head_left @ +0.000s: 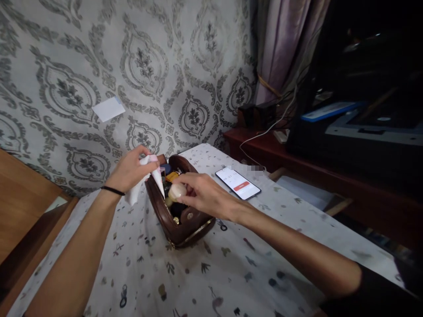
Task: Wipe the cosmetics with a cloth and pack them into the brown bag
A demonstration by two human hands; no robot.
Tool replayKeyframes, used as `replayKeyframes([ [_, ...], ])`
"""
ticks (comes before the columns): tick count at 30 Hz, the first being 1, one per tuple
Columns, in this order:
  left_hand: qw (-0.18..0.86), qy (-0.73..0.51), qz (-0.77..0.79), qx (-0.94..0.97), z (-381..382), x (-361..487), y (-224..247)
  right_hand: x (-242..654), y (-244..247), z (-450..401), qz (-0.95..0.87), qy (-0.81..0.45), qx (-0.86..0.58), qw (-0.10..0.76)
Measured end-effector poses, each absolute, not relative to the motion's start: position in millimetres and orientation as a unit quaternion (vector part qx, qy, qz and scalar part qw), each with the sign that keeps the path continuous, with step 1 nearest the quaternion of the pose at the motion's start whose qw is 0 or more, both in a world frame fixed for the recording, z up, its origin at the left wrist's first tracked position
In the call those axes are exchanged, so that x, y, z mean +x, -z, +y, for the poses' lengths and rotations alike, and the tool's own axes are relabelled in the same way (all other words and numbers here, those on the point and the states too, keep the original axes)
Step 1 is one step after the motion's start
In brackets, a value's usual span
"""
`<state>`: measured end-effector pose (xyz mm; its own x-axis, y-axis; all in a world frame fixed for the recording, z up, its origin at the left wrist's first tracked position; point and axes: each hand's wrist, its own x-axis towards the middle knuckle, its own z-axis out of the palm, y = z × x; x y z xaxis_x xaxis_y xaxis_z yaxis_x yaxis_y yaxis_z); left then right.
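A brown leather bag [158, 207] lies open on the patterned cloth, packed with small items, among them something yellow [172, 177] and something dark blue. My left hand [134, 169], over the bag's left rim, pinches a crumpled white tissue or cloth [133, 196] with pale pink marks, one pointed end reaching into the opening. Between the fingers of my right hand [198, 191] is a small rounded cream-coloured thing [177, 192], held at the bag's mouth. Its exact kind is unclear. My fingers and the rim hide part of the contents.
A phone [238, 182] with a lit screen lies right of the bag. Behind it stands a dark red cabinet [264, 147] with a white cable [280, 119] and a partly open drawer [304, 192]. A patterned wall bounds the far side; wooden furniture [26, 198] is at left.
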<state>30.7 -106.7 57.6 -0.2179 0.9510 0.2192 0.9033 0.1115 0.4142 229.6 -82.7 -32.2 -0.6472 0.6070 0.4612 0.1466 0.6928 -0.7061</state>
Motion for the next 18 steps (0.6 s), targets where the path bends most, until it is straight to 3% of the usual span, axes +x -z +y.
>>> replayKeyframes([
  [8, 0.053, -0.232, 0.738, 0.632, -107, 25, -57, 208, 22, -74, -0.934, -0.215, -0.234, 0.161],
  [18, 0.068, -0.239, 0.739, 0.626, -115, 32, -62, 184, 29, -62, -0.947, -0.186, -0.209, 0.158],
])
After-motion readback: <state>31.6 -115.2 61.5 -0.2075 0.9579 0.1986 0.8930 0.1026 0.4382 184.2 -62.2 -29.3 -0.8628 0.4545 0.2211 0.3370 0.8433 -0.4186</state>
